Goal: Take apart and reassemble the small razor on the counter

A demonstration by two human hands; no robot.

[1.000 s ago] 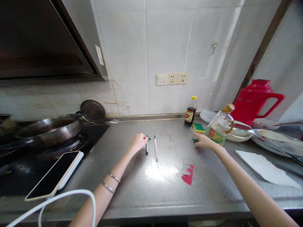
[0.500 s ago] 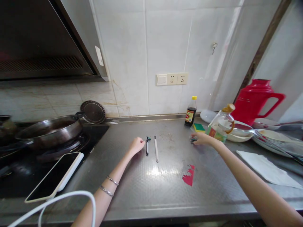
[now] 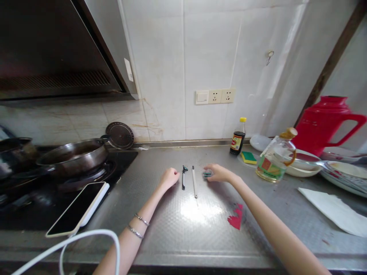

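Note:
My left hand (image 3: 170, 178) rests on the steel counter (image 3: 160, 225), its fingers curled in a loose fist with nothing seen in them. Close to its right lies a razor (image 3: 184, 178) with a dark handle and greenish head. Beside that is a thin pale stick with a dark tip (image 3: 194, 182), roughly parallel to the razor. My right hand (image 3: 219, 173) is just right of the stick, fingers closed around a small shiny teal-grey thing (image 3: 207, 174) at the counter surface. Its exact kind is too small to make out.
A torn red piece (image 3: 236, 217) lies nearer the front. Behind my right hand stand a soy sauce bottle (image 3: 237, 137), sponge (image 3: 249, 157) and oil jug (image 3: 273, 160). Dishes (image 3: 344, 173), a white napkin (image 3: 332, 208) and red thermos (image 3: 323, 122) are right; phone (image 3: 77, 210) and pan (image 3: 74, 154) left.
My right hand has moved left from beside the sponge and oil jug to near the pale stick, with the small teal-grey thing in its fingers. My left hand stays by the razor.

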